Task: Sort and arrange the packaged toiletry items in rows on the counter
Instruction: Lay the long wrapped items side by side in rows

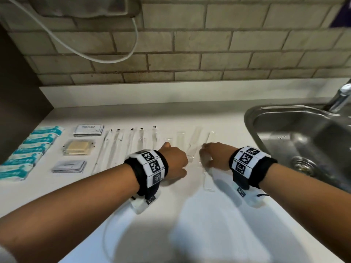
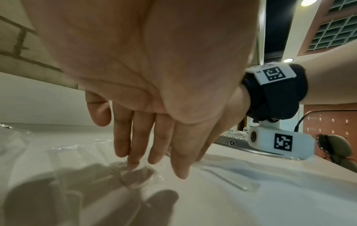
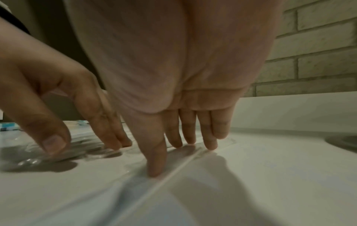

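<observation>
packaged toiletry items: sorted in rows on the white counter (image 1: 218,118), most of them left of both hands; the clear slim sleeves are the group in hand.
step: i judge this the late aligning stage, with the last clear packet (image 1: 207,179) being squared into its row.
next move: likely a light slide of that packet up beside its neighbours; thin slippery film calls for flat fingertip pressure, not a pinch.
counter: smooth, matte white, bare below the wrists.
sink (image 1: 307,141): brushed steel, rounded corners, just right of the right hand.
blue-and-white packets (image 1: 30,149): soft crinkled wrappers in a slanted row, far left of the left hand.
flat sachets (image 1: 88,130): square paper packs, with a tan pad pack (image 1: 78,147) behind film below them.
long sleeves (image 1: 121,147): narrow clear plastic, black-tipped, just left of the left hand.
left hand (image 1: 175,160): released, fingers straight, tips pressing a glossy clear wrapper (image 2: 135,175) on the counter.
right hand (image 1: 215,155): released, fingers extended, thumb (image 3: 156,160) and fingertips resting on the clear packet's film.
</observation>
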Action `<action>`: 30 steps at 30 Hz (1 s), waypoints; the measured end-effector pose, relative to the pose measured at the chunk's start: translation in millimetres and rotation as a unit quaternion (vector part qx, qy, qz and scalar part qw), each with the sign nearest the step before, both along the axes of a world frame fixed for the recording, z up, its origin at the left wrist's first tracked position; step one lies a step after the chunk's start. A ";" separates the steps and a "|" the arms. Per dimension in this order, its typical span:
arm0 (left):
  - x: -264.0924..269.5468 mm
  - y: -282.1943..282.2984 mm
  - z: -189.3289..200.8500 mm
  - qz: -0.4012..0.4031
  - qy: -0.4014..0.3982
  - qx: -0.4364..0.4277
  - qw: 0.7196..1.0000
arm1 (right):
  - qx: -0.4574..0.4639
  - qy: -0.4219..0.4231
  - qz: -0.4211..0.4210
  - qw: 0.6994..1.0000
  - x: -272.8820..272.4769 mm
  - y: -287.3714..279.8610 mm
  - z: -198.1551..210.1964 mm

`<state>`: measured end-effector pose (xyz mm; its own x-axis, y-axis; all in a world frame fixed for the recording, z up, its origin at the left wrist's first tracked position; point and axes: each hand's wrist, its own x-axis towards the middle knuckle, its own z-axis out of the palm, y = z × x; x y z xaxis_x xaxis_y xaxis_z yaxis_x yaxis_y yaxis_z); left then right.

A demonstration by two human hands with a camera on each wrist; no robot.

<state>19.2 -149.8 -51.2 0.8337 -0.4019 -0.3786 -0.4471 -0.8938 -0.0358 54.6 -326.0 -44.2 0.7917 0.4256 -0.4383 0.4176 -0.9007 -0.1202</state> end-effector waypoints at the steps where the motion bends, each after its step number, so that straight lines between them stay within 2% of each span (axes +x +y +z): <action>1: 1.5 -2.7 1.2 0.012 -0.001 -0.011 1.000 | 0.007 0.000 0.003 1.000 2.0 -2.6 1.1; 7: 43.7 -22.7 2.5 0.084 -0.033 -0.055 0.994 | 0.019 -0.002 -0.016 1.000 12.4 -9.8 -2.6; 12: 54.7 -46.7 7.9 0.052 -0.016 0.062 0.997 | 0.002 -0.011 -0.042 0.999 10.8 -25.9 -5.8; 17: 52.2 -53.9 2.3 0.048 -0.024 -0.012 0.999 | -0.022 -0.025 -0.047 0.998 20.5 -40.4 0.5; 23: 52.3 -60.7 -0.5 0.031 -0.052 -0.086 0.994 | 0.048 -0.075 -0.114 0.989 23.3 -46.9 -2.6; 28: 52.5 -68.5 -3.4 0.005 -0.049 -0.030 0.998 | -0.009 -0.045 -0.091 0.995 14.8 -40.4 -4.9; 30: 50.3 -70.0 -6.7 0.003 -0.031 -0.039 0.999 | -0.030 -0.038 -0.083 0.995 16.9 -39.7 -6.6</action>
